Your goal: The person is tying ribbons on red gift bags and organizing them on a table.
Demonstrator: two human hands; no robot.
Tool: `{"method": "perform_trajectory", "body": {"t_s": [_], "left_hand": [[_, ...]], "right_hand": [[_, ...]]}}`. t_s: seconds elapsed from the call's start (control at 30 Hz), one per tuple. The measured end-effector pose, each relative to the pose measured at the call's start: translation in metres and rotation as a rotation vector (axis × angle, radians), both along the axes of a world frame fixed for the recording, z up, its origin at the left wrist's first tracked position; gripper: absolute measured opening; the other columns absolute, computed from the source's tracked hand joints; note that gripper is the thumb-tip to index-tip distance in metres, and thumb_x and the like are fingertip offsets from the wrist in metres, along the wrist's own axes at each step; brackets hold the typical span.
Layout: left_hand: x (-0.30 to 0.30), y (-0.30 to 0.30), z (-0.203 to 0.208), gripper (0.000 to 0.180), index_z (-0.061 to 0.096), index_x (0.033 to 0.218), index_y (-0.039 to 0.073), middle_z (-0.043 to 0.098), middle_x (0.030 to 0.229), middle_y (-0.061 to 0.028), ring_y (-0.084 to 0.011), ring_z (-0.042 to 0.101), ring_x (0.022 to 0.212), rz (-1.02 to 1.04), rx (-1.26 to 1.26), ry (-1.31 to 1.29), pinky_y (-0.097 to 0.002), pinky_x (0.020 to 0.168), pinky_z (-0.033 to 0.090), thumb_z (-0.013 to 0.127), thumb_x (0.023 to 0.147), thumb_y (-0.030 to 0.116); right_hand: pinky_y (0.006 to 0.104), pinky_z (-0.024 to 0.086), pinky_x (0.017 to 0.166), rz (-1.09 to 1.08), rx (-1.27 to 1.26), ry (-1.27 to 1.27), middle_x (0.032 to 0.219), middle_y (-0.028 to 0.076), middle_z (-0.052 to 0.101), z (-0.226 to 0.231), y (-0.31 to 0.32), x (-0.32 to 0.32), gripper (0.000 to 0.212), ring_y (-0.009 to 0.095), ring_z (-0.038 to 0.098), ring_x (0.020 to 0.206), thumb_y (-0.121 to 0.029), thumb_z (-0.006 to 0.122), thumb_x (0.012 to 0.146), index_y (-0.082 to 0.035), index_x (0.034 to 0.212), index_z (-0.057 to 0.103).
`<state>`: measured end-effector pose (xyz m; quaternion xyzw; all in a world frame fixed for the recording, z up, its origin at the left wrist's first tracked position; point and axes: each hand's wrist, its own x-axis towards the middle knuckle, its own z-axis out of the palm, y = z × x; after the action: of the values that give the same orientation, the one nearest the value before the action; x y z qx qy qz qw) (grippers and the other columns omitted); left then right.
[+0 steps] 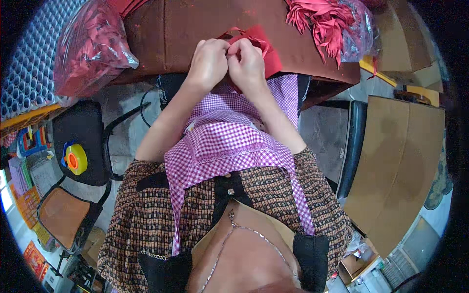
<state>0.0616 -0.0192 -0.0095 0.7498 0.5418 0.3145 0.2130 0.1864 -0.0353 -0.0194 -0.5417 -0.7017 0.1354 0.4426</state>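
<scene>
Both my hands are close together at the near edge of a table with a brown cover [195, 22]. My left hand [209, 61] is closed, its fingers curled against the fingers of my right hand. My right hand [246, 64] is also closed, thumb and forefinger pressed together. A red sheet-like piece [272, 57] with thin red strips shows behind and beside the right hand; whether it is cloth or paper I cannot tell. The fingertips hide the part gripped between them.
A clear plastic bag of red pieces [95, 53] sits at the table's left. Bunched red ribbons [326, 27] lie at the right. Beyond the left bag stands a mass of white tubes [29, 63]. A yellow tape roll [75, 158] rests on a black chair; cardboard [391, 166] is on the right.
</scene>
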Motion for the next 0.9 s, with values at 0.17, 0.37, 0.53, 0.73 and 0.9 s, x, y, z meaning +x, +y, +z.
{"method": "perform_trajectory", "body": {"t_s": [0.17, 0.37, 0.53, 0.73, 0.9], "left_hand": [[-0.007, 0.002, 0.007, 0.022, 0.065, 0.097, 0.001, 0.064, 0.098, -0.0199, -0.0320, 0.058, 0.097, 0.016, -0.313, -0.219, -0.0392, 0.086, 0.046, 0.056, 0.078, 0.006], [-0.003, -0.001, 0.007, 0.017, 0.065, 0.095, 0.004, 0.064, 0.095, -0.0145, -0.0319, 0.056, 0.089, 0.001, -0.105, -0.136, -0.0400, 0.083, 0.046, 0.059, 0.079, 0.009], [-0.005, 0.003, -0.005, 0.013, 0.065, 0.091, 0.005, 0.063, 0.089, -0.0127, -0.0319, 0.055, 0.087, -0.084, 0.069, -0.072, -0.0393, 0.083, 0.044, 0.058, 0.080, 0.009], [-0.010, 0.004, -0.008, 0.011, 0.064, 0.089, 0.005, 0.063, 0.089, -0.0124, -0.0317, 0.054, 0.087, -0.068, 0.097, -0.075, -0.0391, 0.082, 0.044, 0.060, 0.079, 0.009], [-0.009, 0.003, -0.007, 0.011, 0.064, 0.088, 0.005, 0.063, 0.088, -0.0124, -0.0319, 0.054, 0.086, -0.062, 0.079, -0.028, -0.0391, 0.082, 0.044, 0.060, 0.079, 0.008]], "right_hand": [[0.0302, 0.049, 0.070, 0.041, -0.231, 0.286, 0.081, 0.012, 0.062, 0.003, 0.001, 0.011, 0.016, 0.018, 0.061, 0.077, -0.005, 0.064, 0.078, 0.001, 0.090, 0.056], [0.0282, 0.049, 0.069, 0.090, -0.317, 0.282, 0.078, 0.009, 0.063, 0.002, 0.008, 0.017, 0.016, 0.015, 0.060, 0.073, -0.005, 0.064, 0.079, 0.002, 0.093, 0.057], [0.0272, 0.049, 0.067, 0.181, -0.346, 0.349, 0.082, 0.010, 0.065, -0.006, 0.013, 0.025, 0.021, 0.015, 0.063, 0.074, -0.004, 0.063, 0.079, 0.002, 0.098, 0.058], [0.0301, 0.049, 0.070, 0.163, 0.032, -0.241, 0.079, 0.014, 0.066, 0.015, 0.012, 0.041, 0.018, 0.023, 0.065, 0.073, -0.008, 0.064, 0.078, 0.001, 0.093, 0.062], [0.0282, 0.049, 0.072, 0.206, -0.206, -0.014, 0.079, 0.012, 0.067, 0.015, 0.008, 0.039, 0.014, 0.018, 0.065, 0.075, -0.010, 0.063, 0.081, 0.002, 0.087, 0.064]]}}
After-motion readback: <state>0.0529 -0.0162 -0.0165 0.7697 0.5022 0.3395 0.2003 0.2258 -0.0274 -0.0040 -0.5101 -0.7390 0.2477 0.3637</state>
